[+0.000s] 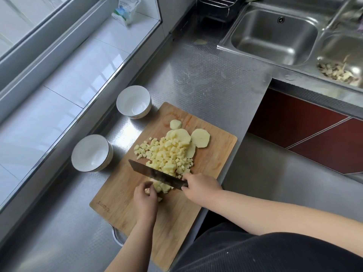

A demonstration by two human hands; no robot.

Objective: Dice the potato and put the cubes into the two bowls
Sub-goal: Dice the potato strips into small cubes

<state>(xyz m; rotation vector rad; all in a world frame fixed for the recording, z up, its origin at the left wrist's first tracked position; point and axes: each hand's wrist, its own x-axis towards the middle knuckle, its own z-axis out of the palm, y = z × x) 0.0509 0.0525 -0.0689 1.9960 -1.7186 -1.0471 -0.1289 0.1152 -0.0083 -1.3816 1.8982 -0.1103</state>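
Head view
Right grip [198,186]: fingers curled tight round the handle of the knife [157,176], at the near right of the board [121,209].
Knife: broad dark blade lying across the board from the right hand toward the far left, its edge down among potato pieces.
Left grip [145,197]: fingers bent, tips pinching the uncut potato piece [161,186] just near of the blade; thumb and forefinger touch it.
Cubes [167,156]: a pale yellow heap in the middle of the board, just far of the blade, some touching it.
Slices [200,138]: round peeled slices at the far side of the heap, one lying apart at the right, a small one farther still.
Bowls: two white ones on the worktop [206,79] left of the board; near bowl [92,153] and far bowl [134,102], each close beside the board's left edge, no cubes inside.
Board: wooden, set at an angle on the steel worktop.
Sink [273,34]: steel, far right; a second basin beside it holds pale scraps [337,72].
Carton [125,10]: on the white ledge, far left.
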